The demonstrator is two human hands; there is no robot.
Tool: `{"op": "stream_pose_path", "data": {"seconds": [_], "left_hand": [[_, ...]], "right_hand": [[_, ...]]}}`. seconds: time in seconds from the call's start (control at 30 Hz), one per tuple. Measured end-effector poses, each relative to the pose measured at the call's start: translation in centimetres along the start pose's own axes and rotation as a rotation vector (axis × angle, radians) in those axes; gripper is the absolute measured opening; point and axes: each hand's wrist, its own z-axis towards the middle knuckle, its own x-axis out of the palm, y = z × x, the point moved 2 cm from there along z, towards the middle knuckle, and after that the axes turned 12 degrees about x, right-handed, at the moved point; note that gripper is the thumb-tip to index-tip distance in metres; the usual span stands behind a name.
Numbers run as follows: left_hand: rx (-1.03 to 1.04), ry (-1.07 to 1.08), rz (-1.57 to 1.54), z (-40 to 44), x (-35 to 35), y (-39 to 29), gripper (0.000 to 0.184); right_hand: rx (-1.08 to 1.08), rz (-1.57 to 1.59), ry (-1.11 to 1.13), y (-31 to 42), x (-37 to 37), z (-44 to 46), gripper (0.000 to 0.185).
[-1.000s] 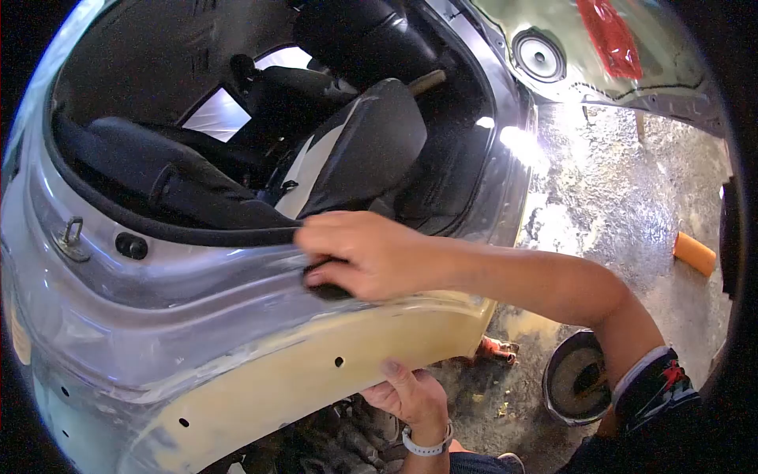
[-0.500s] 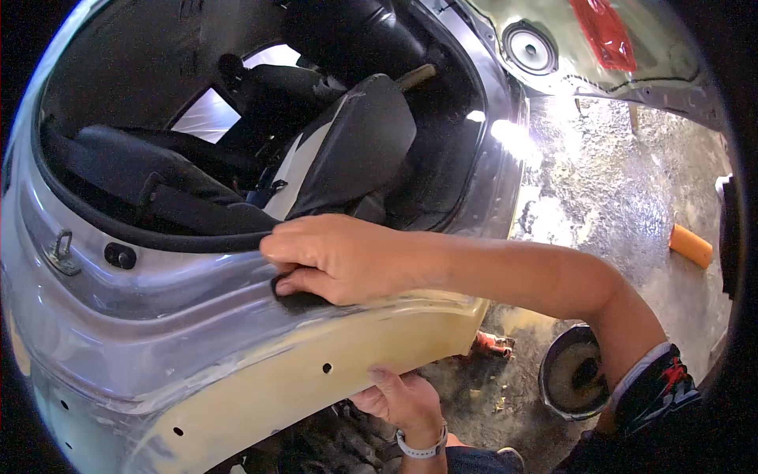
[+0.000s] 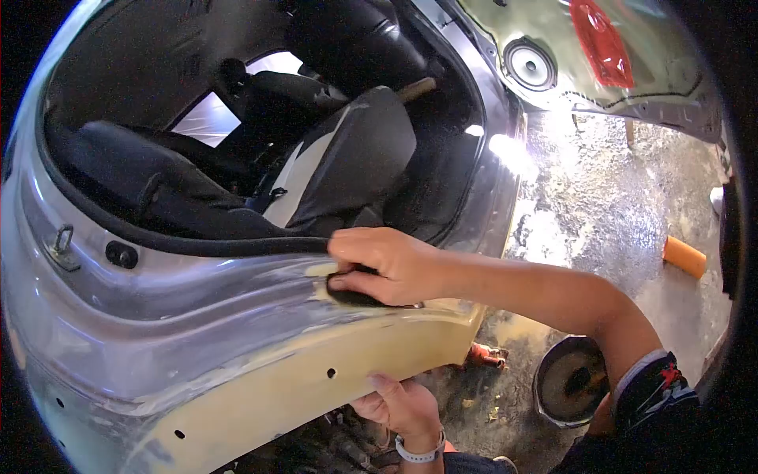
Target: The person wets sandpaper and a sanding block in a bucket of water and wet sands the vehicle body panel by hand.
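My right hand is closed on a dark pad that lies against the car body's curved ledge, just below the black rubber seal of the door opening. Pale yellow filler shows on the metal by the pad's left end. Lower down, my left hand, with a light watch on its wrist, grips the bottom edge of the yellowish body panel. Its thumb rests on the panel's face, while its other fingers are partly hidden at the edge.
Inside the car are dark seats. An open door with a speaker hangs at upper right. On the wet floor stand a round dark bucket and an orange cylinder. A red metal part sits beside the panel's end.
My right hand and the pad have moved right along the ledge since half a second ago, after an earlier move left. My left hand stays at the panel's lower edge.
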Motion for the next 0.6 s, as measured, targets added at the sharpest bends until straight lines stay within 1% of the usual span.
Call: {"op": "stream_pose_path", "data": {"seconds": [0.03,0.07,0.17,0.2,0.3,0.4,0.5,0.53,0.6], "left_hand": [[-0.005,-0.010,0.007,-0.1,0.1,-0.1,0.044],[-0.009,-0.003,0.002,-0.1,0.1,-0.1,0.044],[-0.016,0.022,-0.054,-0.1,0.0,0.1,0.046],[-0.015,0.015,-0.057,-0.1,0.1,0.1,0.046],[-0.020,-0.019,-0.047,0.0,0.5,-0.3,0.048],[-0.008,-0.048,-0.024,0.0,0.5,-0.3,0.048],[-0.010,-0.028,-0.045,-0.2,0.5,0.0,0.048],[-0.024,-0.028,-0.061,-0.2,0.4,0.0,0.048],[-0.035,-0.030,-0.068,-0.5,0.3,0.1,0.048]], "right_hand": [[0.027,0.009,0.010,-0.2,-0.2,-0.3,0.020],[-0.006,-0.034,-0.024,-0.3,0.0,-0.3,0.020],[-0.130,0.016,-0.075,2.0,0.5,2.1,0.025],[-0.134,0.054,-0.050,1.7,0.6,2.3,0.025],[-0.069,-0.058,-0.054,0.6,0.3,0.7,0.019],[-0.009,-0.055,-0.025,0.3,-0.3,-0.2,0.020],[-0.080,-0.009,-0.051,1.7,0.5,1.7,0.019],[-0.022,0.010,0.011,2.2,0.2,2.1,0.019],[-0.008,0.006,0.028,1.8,0.0,1.6,0.020]]}}
